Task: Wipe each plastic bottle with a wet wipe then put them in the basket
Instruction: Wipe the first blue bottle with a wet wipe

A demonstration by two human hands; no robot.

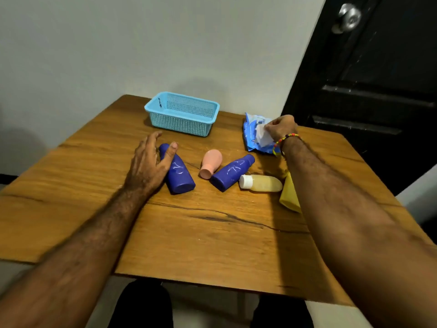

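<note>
Several plastic bottles lie on the wooden table (212, 245). My left hand (151, 162) is spread over the neck of a dark blue bottle (179, 176), thumb on its top, fingers apart. A second dark blue bottle (233, 172) lies in the middle, beside a small pink bottle (211, 163) and a pale yellow bottle with a white cap (261, 183). A yellow bottle (289, 197) is half hidden under my right forearm. My right hand (282, 127) pinches a white wet wipe (262, 136) sticking out of the blue wipes pack (254, 136). The light blue basket (182, 113) holds nothing.
The table stands against a white wall. A black door with a metal knob (348, 17) is on the right, close to the table's right edge. My dark-clothed knees (144, 306) show below the front edge.
</note>
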